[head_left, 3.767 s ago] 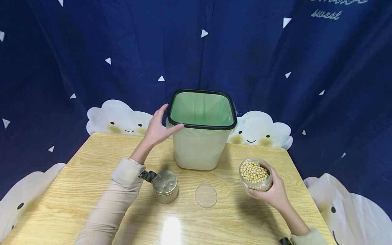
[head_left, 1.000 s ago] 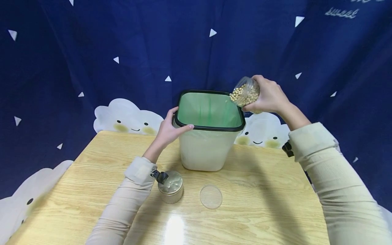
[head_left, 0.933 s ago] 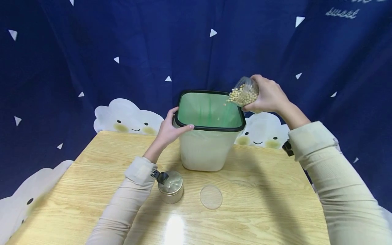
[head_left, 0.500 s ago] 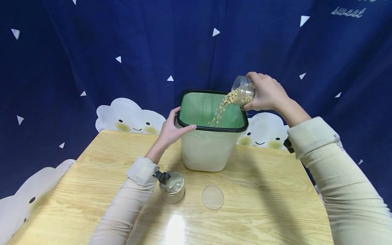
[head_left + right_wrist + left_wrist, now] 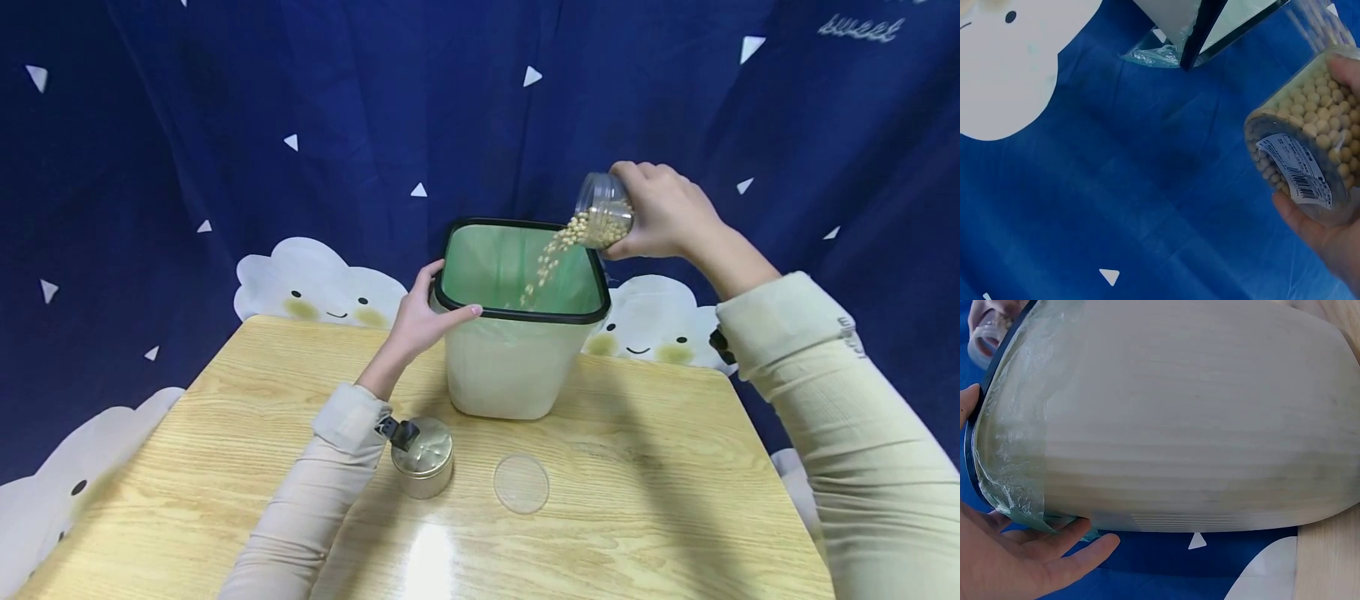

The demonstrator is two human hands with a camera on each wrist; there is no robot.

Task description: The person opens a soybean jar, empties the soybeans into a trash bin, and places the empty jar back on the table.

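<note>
In the head view my right hand (image 5: 667, 210) grips a clear plastic jar (image 5: 603, 200), tilted mouth-down to the left over the right side of a bin. Soybeans (image 5: 553, 252) stream from its mouth into the bin; many are still inside. The right wrist view shows the jar's base with a barcode label (image 5: 1297, 170). My left hand (image 5: 422, 321) rests against the left front corner of the pale bin (image 5: 510, 367), thumb on the black rim, fingers fairly straight along the side. A green liner bag (image 5: 1013, 456) folds over the rim. The bin's floor is hidden.
A metal tin (image 5: 423, 471) with a dented lid stands beneath my left wrist. Right of it a clear round lid (image 5: 521, 483) lies flat on the wooden table (image 5: 600, 517). A dark blue curtain (image 5: 337, 100) hangs behind.
My right hand has lifted the jar from over the table's right side to the bin and tipped it; the soybeans now pour out. The left hand stays at the rim.
</note>
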